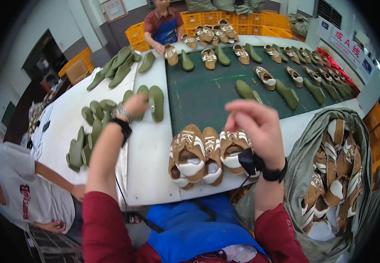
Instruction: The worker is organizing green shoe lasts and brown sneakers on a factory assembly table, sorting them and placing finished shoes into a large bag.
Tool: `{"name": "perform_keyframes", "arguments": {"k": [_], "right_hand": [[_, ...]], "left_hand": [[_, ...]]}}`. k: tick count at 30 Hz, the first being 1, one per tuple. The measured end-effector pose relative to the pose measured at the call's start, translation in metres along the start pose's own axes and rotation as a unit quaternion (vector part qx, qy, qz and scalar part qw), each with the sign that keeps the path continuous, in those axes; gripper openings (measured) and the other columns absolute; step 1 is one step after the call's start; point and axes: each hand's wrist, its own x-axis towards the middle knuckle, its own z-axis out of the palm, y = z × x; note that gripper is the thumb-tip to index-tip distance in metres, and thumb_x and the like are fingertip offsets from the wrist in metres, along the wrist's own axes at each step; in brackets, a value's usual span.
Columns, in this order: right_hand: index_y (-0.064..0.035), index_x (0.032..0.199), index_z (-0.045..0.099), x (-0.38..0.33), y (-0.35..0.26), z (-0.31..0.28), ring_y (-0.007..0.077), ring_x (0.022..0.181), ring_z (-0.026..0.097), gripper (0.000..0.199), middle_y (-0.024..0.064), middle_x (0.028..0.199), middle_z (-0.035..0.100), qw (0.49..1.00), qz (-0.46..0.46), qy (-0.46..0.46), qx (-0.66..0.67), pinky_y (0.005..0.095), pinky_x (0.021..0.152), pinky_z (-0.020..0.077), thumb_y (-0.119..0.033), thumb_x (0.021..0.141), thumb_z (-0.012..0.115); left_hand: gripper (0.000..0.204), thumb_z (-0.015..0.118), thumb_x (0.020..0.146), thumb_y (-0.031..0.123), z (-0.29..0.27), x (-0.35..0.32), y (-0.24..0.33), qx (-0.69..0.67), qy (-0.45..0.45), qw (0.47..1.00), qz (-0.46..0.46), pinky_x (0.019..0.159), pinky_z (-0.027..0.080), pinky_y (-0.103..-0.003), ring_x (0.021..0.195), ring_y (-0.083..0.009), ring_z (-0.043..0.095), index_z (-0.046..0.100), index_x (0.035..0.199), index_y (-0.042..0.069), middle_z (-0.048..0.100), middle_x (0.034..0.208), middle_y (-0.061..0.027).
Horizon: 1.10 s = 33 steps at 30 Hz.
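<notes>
Left hand (135, 105): blurred, fingers bent downward over a row of green shoe lasts; whether it grips one cannot be told; metal band (124, 113) and black strap (123, 128) at the wrist. Just right of that hand: one green last (156, 103), lying on the white tabletop (148, 179). Nearer the body and left of the same hand: a cluster of further green lasts (77, 149). Beyond it: a heaped pile of lasts (121, 68). Right hand (258, 127): half open, fingers loosely curled and pointing leftward, nothing visible in its grasp; black wristband (274, 174) behind it. Below and left of the right hand, partly covered by it: a group of brown sneakers (191, 153) with white stripes, one resting over others. Beyond the right hand: a green belt surface (194, 96), bearing rows of brown shoes (264, 78) alternating with green lasts (287, 94). Right of the right hand, near the body: a grey-green sack (298, 188), open, filled with brown shoes (336, 193). Far beyond both hands: a co-worker in a blue apron (163, 31), a hand at a brown shoe (171, 55); a shoe heap (207, 34); yellow crates (135, 35). Left of the left forearm: another person in a pale shirt (39, 188).
</notes>
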Motion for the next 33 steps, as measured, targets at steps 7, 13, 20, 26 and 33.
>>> {"name": "perform_keyframes", "arguments": {"k": [7,13,20,26,33], "right_hand": [[-0.0019,0.098,0.063,0.186,0.107,0.075,0.0127,0.065,0.061,0.022,0.0082,0.073,0.064,0.959,0.068,-0.153,-0.229,0.0255,0.059,0.0487,-0.015,0.084,0.053],[-0.0098,0.133,0.036,0.22,0.299,0.18,0.0354,0.107,0.053,0.062,0.0217,0.114,0.056,0.734,0.197,-0.399,-0.513,0.0413,0.09,0.0421,-0.046,0.084,0.047],[-0.0167,0.123,0.041,0.211,0.371,0.208,0.0364,0.086,0.061,0.047,0.0203,0.093,0.063,0.805,0.211,-0.272,-0.483,0.0443,0.076,0.048,-0.031,0.08,0.051],[-0.0125,0.113,0.052,0.228,0.397,0.103,0.0288,0.093,0.059,0.041,0.0182,0.101,0.06,0.93,0.155,-0.081,-0.325,0.039,0.078,0.0483,-0.022,0.074,0.059],[-0.0183,0.115,0.048,0.205,0.318,-0.026,0.0236,0.077,0.06,0.038,0.0099,0.089,0.06,0.895,0.293,-0.072,-0.33,0.0349,0.06,0.0464,-0.026,0.078,0.056]], "left_hand": [[0.068,0.072,0.067,0.03,0.122,0.013,-0.056,-0.004,0.07,0.992,-0.104,0.09,0.04,-0.048,0.121,-0.0333,0.036,0.043,0.127,0.02,0.04,0.129,-0.0126],[0.059,0.063,0.071,0.013,0.179,0.064,-0.108,-0.135,0.152,0.975,-0.088,0.088,0.043,-0.044,0.109,-0.037,0.045,0.043,0.126,0.011,0.046,0.12,-0.0182],[0.047,0.054,0.076,0.011,0.197,0.096,-0.112,-0.279,0.122,0.943,-0.136,0.086,0.044,-0.042,0.106,-0.0347,0.049,0.047,0.123,0.006,0.053,0.113,-0.0172],[0.063,0.069,0.064,0.017,0.147,0.091,-0.114,0.043,0.227,0.964,-0.134,0.086,0.043,-0.049,0.11,-0.038,0.045,0.046,0.122,0.01,0.045,0.123,-0.0157],[0.056,0.069,0.069,0.02,0.153,0.086,-0.152,-0.096,0.167,0.956,-0.22,0.079,0.049,-0.042,0.089,-0.0389,0.057,0.048,0.12,0.011,0.053,0.103,-0.0227]]}}
